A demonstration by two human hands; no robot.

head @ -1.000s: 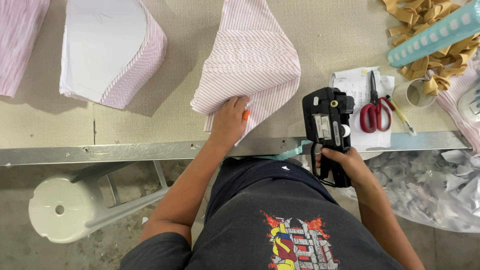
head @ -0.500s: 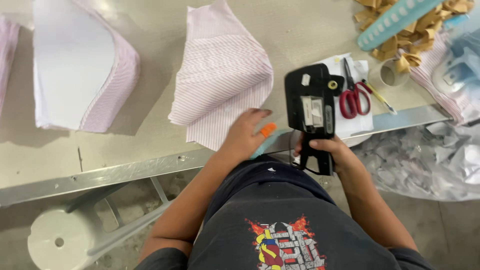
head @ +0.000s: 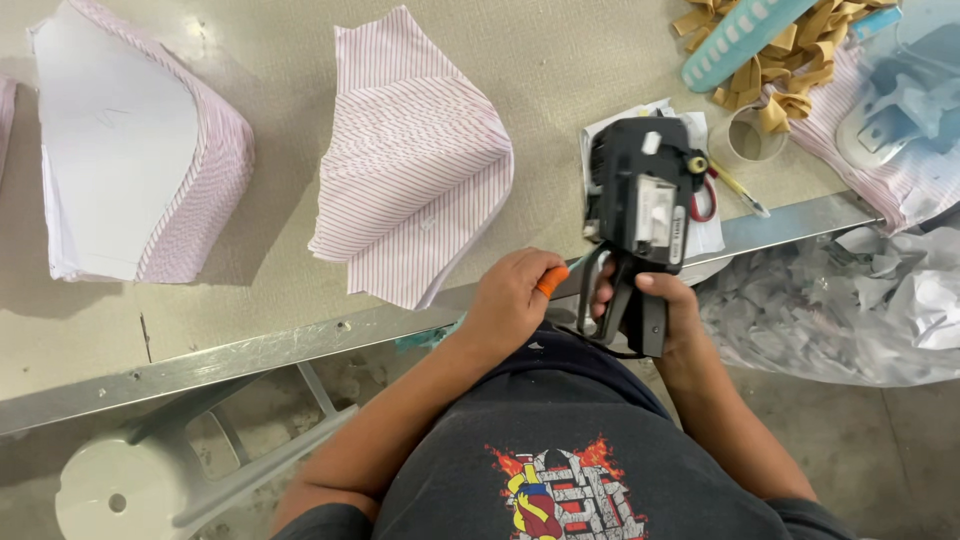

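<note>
My right hand (head: 655,310) grips the handle of a black labelling gun (head: 640,205), held upright over the table's front edge. My left hand (head: 512,300) is curled beside the gun's handle, with an orange fingertip cover (head: 551,281) on one finger touching the trigger area. A stack of pink striped fabric pieces (head: 415,160) lies on the table just left of the gun. A second, thicker stack with a white paper pattern on top (head: 130,150) sits at the far left.
Red-handled scissors (head: 705,200) lie on white paper behind the gun. A tape roll (head: 748,135), tan strips (head: 790,45), a teal comb-like bar (head: 735,40) sit at the back right. Crumpled plastic (head: 840,300) hangs at the right; a white stool (head: 110,490) stands below.
My left hand came off the striped stack and moved right to the gun's handle. The gun rose and tilted closer to the camera.
</note>
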